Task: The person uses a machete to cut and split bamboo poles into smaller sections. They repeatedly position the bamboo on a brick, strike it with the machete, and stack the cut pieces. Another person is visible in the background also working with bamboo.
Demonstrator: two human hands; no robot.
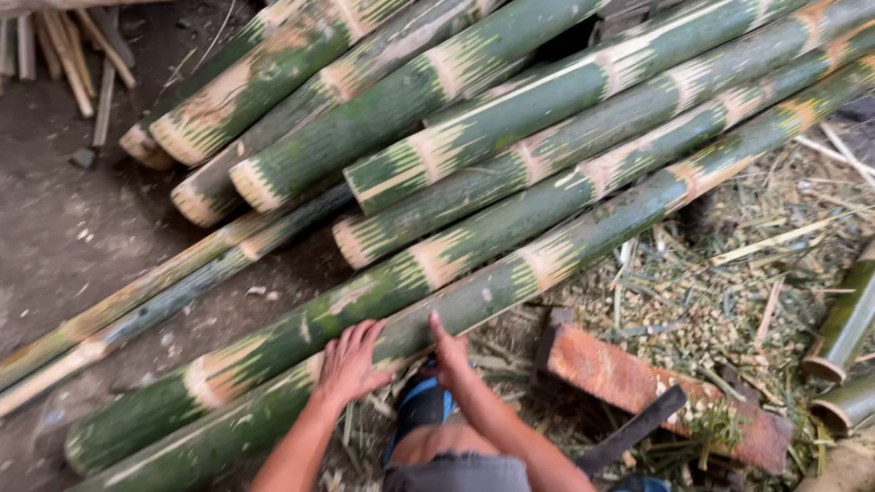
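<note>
A pile of long green bamboo poles lies across the view. My left hand (350, 361) rests flat, fingers spread, on the nearest bamboo pole (510, 273), which runs from the lower left to the upper right. My right hand (449, 351) touches the same pole a little to the right, index finger stretched up along it. Neither hand wraps around anything. Below the hands I see my knee and a blue sandal (421, 405).
More bamboo poles (428, 100) are stacked behind. A reddish wooden block (629, 378) lies at the right with a dark blade (638, 428) beside it. Bamboo chips and shavings (729, 292) cover the ground at the right. Short bamboo pieces (843, 328) lie at the right edge.
</note>
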